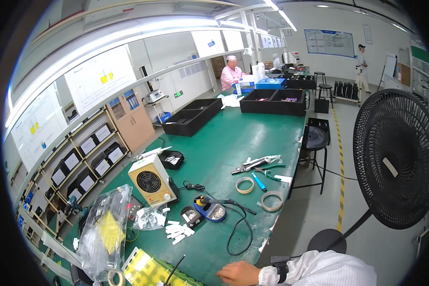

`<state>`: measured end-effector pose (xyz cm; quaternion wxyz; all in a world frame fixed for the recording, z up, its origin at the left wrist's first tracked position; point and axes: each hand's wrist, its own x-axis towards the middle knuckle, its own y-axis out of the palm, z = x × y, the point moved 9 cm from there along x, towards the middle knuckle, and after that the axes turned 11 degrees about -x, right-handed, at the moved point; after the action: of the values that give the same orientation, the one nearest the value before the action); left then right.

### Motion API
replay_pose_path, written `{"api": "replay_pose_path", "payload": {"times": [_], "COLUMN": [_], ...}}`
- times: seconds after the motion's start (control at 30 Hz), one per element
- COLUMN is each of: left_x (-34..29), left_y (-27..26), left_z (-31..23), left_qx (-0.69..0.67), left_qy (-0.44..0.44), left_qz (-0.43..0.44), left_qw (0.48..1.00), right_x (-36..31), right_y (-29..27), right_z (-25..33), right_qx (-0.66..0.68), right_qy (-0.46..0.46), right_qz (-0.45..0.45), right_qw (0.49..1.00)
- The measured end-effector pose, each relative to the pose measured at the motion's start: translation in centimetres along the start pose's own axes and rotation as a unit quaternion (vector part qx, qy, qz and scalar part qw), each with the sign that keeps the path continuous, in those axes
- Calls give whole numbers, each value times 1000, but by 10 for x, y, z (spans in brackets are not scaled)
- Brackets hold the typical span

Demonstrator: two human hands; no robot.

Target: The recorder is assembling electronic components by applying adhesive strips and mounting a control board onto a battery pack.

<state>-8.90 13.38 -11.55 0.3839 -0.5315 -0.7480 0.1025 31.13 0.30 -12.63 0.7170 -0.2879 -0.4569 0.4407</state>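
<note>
My right hand [239, 273] comes in at the lower edge, in a white striped sleeve with a black strap at the wrist. It rests at the near right edge of the green table [209, 143], its fingers curled together; what they hold, if anything, is hidden. Left of it lies a yellow-green panel [150, 269] with square cutouts, cut off by the frame, and a thin black cable [176, 268] stands up over it. My left hand is out of the picture. Ahead, a soldering iron [206, 200] sits in a blue stand [216, 214], its cord looping toward me.
A cream fan box [150, 181], white strips [178, 231], plastic bags [102, 238], tape rolls [272, 200], a blue pen-like tool [259, 182] and pliers [270, 172] lie about. Black trays [273, 107] stand farther off. A black floor fan [398, 157] is at right; a person in pink [231, 75] sits beyond.
</note>
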Motion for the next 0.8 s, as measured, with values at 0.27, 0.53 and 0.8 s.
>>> {"api": "replay_pose_path", "payload": {"times": [0.27,0.53,0.8], "left_x": [-17,-10,-6], "left_y": [-17,-12,-7], "left_z": [24,-4,0], "left_qx": [-95,-209,-236], "left_qy": [-110,-37,-26], "left_qz": [16,-45,-34], "left_qw": [989,976,971], "right_x": [-12,-10,2], "right_y": [14,23,16], "right_z": [12,-29,-16], "right_qx": [-8,-43,-8], "right_qy": [-36,25,41], "right_qz": [-18,54,96], "right_qw": [999,997,995]}}
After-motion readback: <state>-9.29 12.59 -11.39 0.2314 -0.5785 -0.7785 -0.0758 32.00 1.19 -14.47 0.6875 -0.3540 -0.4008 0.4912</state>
